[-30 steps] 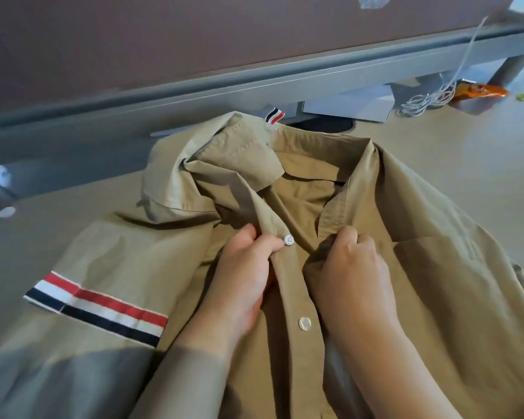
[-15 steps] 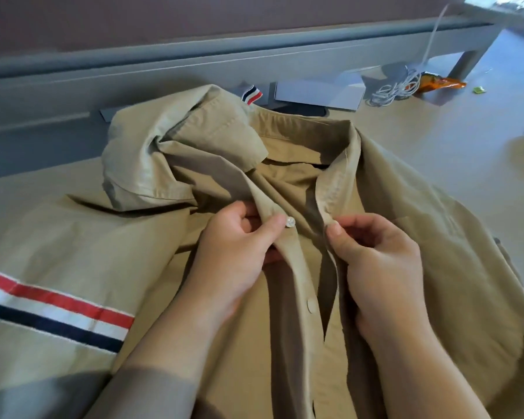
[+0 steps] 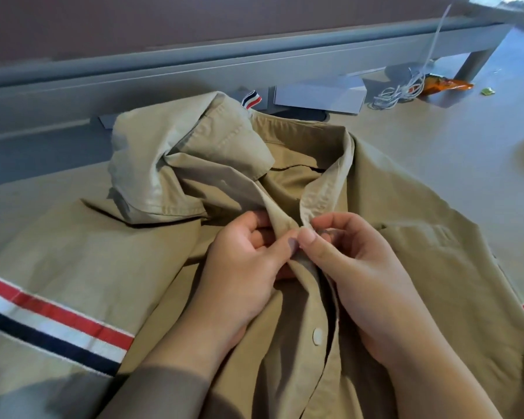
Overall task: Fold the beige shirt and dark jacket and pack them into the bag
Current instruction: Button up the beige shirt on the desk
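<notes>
On the pale floor [image 3: 436, 152], directly below the camera, the beige shirt [image 3: 103, 252] lies spread out front side up, with its collar [image 3: 327, 192] at the far end, near a long grey frame [image 3: 254, 58]. Both hands meet at the shirt's front opening, just below the collar. The left hand [image 3: 242, 276] has its fingers curled and pinches the near front edge between thumb and forefinger. The right hand [image 3: 357, 273] pinches the facing edge in the same way, and the two thumb tips are touching over the seam. The cloth between them is drawn up into a small ridge, and whatever sits under the thumbs is hidden. Just below the hands, a white button [image 3: 317, 336] shows on the front strip, clear of either grip. Most of the shirt lies outside the hands. The left shoulder is bunched into a loose heap beyond the left hand, and a red, white and navy striped band [image 3: 52, 325] crosses the sleeve at the lower left. A chest pocket [image 3: 421, 240] lies flat just beside the right hand. A small striped tab [image 3: 251, 99] stands up behind the collar. Farther back, by the frame's leg, lie a tangled white cable [image 3: 397, 95] and an orange wrapper [image 3: 445, 86].
</notes>
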